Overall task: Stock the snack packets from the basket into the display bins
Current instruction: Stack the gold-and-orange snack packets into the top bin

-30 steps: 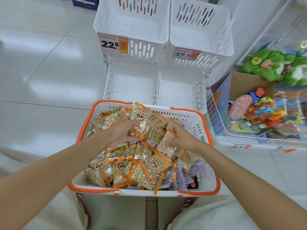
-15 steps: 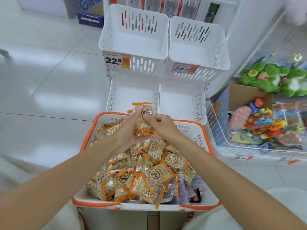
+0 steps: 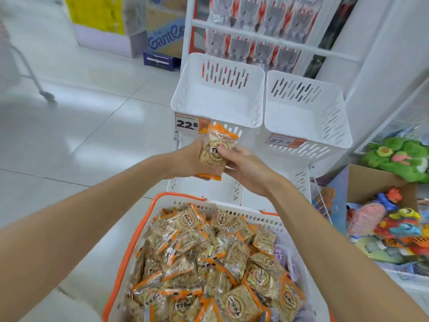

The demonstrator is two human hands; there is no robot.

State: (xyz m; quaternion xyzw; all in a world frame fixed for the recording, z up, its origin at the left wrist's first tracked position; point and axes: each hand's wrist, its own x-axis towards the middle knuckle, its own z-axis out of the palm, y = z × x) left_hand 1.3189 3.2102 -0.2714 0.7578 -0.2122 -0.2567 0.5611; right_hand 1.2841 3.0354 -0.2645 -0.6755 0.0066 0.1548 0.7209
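A white basket with an orange rim (image 3: 137,231) sits low in front of me, piled with several orange-edged snack packets (image 3: 209,263). Both hands hold a small stack of snack packets (image 3: 214,151) up in the air between the basket and the bins. My left hand (image 3: 190,159) grips the stack from the left; my right hand (image 3: 243,166) pinches it from the right. Behind stand two upper white display bins, the left bin (image 3: 218,96) with a 22.8 price tag (image 3: 187,123) and the right bin (image 3: 304,115). Two lower bins (image 3: 299,180) are partly hidden by my hands.
A cardboard box of colourful toys (image 3: 390,219) and green plush toys (image 3: 399,159) lie at the right. Hanging packets (image 3: 255,31) fill the rack behind the bins. Cartons (image 3: 162,31) stand on the tiled floor (image 3: 81,124) at the back left.
Both hands have lifted the gripped packets out of the basket and up toward the upper bins. The view has tilted upward, showing more of the rack.
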